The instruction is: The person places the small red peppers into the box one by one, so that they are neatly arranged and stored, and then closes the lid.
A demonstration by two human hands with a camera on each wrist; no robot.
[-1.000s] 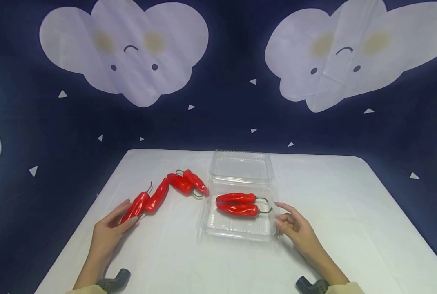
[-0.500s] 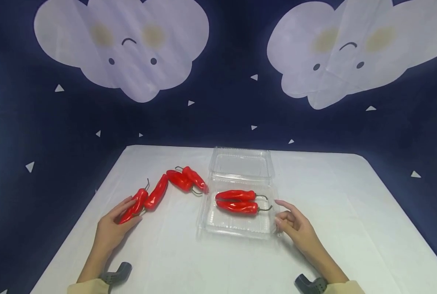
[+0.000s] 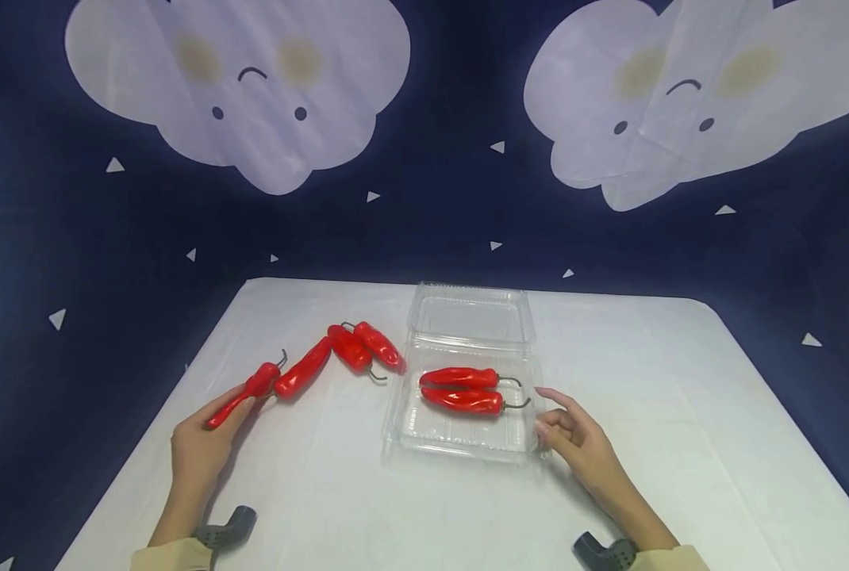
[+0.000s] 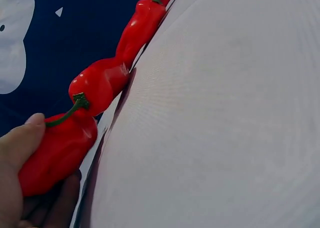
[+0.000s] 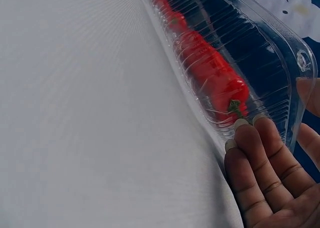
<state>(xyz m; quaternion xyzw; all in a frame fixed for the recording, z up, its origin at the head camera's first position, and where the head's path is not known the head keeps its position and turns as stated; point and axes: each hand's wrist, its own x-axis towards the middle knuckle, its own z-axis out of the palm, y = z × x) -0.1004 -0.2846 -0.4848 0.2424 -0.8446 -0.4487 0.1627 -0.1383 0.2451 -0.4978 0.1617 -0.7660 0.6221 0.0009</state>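
Observation:
My left hand grips a glossy red pepper between thumb and fingers at the table's left. Its green stem points away from the palm. A second red pepper lies right beside it, angled toward two more peppers further back. On the right, my right hand holds the near right edge of a clear hinged plastic container. In the right wrist view several fingertips press against its ribbed side wall. Two red peppers lie side by side in its base, stems to the right.
The container's lid lies folded open toward the back. Two red peppers rest near the container's left side, one against the other. A white cloth covers the table, and a dark blue cloud-print curtain hangs behind it.
My left hand has drawn back slightly and turned its pepper to a flatter slant. The neighbouring pepper and the one touching its tip have shifted a little. The right hand stays on the container.

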